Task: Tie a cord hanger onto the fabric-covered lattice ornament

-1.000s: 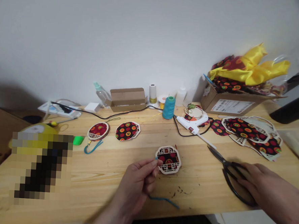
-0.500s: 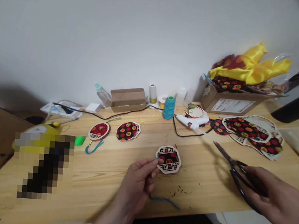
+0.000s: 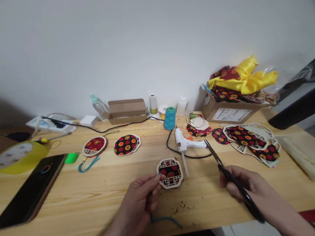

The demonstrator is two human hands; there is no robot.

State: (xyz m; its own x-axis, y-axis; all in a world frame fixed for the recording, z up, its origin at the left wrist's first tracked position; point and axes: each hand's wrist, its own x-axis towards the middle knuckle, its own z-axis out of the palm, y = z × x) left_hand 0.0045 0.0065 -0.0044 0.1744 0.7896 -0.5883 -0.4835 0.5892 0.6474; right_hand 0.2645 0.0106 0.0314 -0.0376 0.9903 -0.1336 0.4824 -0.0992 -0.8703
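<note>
My left hand pinches the left edge of a round wooden lattice ornament with black and red fabric, which lies on the wooden table. A teal cord trails from under this hand toward the table's front edge. My right hand grips black scissors lifted off the table, blades pointing up and left toward the white glue gun. The glue gun lies just behind the ornament with its black cable looped beside it.
Two finished fabric ornaments lie left of centre. A phone, a yellow tape roll and a green lighter sit at left. A teal thread spool, small cardboard box, fabric cutouts and a fabric-filled box line the back.
My right hand picked the scissors up from the table and swung them left toward the ornament. The glue gun has shifted left and turned. My left hand kept its pinch.
</note>
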